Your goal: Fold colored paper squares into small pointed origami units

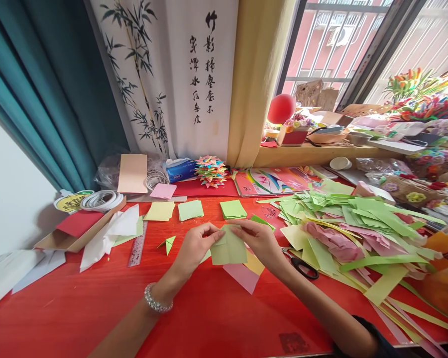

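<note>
A light green square of paper point(229, 248) is held up over the red table point(209, 318). My left hand point(196, 246) pinches its upper left edge, and my right hand point(261, 241) pinches its upper right edge. Both hands are closed on the sheet. A bead bracelet point(157, 300) circles my left wrist. Under the sheet lie a pink paper point(242, 277) and a yellow paper point(254, 263). A small folded green piece point(168, 243) rests left of my left hand. Black-handled scissors point(302, 266) lie just right of my right wrist.
Small stacks of green and yellow squares point(232, 209) sit behind my hands. A big heap of green and pink paper scraps point(358, 233) fills the right side. A ruler point(138, 246), white paper, a cardboard box lid point(70, 231), tape rolls and a pile of folded stars point(210, 171) are at left and back.
</note>
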A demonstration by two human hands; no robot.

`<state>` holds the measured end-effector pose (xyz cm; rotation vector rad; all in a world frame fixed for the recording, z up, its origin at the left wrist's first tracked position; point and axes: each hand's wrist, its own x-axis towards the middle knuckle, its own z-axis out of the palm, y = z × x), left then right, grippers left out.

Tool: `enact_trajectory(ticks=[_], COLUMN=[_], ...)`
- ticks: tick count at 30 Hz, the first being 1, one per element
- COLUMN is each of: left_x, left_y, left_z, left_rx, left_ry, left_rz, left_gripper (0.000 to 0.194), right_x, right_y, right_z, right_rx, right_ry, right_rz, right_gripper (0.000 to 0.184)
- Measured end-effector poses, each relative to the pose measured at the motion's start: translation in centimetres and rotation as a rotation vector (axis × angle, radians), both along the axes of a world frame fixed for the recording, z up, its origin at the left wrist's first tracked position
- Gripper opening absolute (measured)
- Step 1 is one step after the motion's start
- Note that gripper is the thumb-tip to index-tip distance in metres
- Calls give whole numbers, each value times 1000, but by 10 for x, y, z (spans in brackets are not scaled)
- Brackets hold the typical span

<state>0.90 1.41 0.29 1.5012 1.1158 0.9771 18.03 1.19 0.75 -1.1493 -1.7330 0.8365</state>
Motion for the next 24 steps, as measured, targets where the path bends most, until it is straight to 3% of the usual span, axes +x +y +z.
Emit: enact_trajectory(ticks=[2, 5, 7, 11, 14, 21, 24], left_x=[0, -1, -2, -2, -1, -3, -6], left_y=[0, -1, -1, 0, -1, 1, 5], left_z=[0, 3, 5, 6, 6, 6, 3], left_rx=[-23, -35, -37, -45, -23, 58, 10], left_ry=[-37, -100, -103, -61, -43, 134, 165], left_rz=[-9, -27, -32, -42, -31, -77, -155], left_gripper=[23, 22, 21, 20, 21, 22, 22], right_x=[3, 6, 5, -1, -2, 4, 4], right_y=[0, -1, -3, -4, -3, 4, 5], right_z=[-2, -4, -2, 4, 5, -2, -4], right_rx=[161, 293, 231, -95, -248, -152, -101], right_ry=[-83, -167, -107, 173, 228, -55, -101], right_rz=[10, 154, 201, 156, 197, 161, 124], right_gripper=[26, 28, 26, 26, 33, 39, 38])
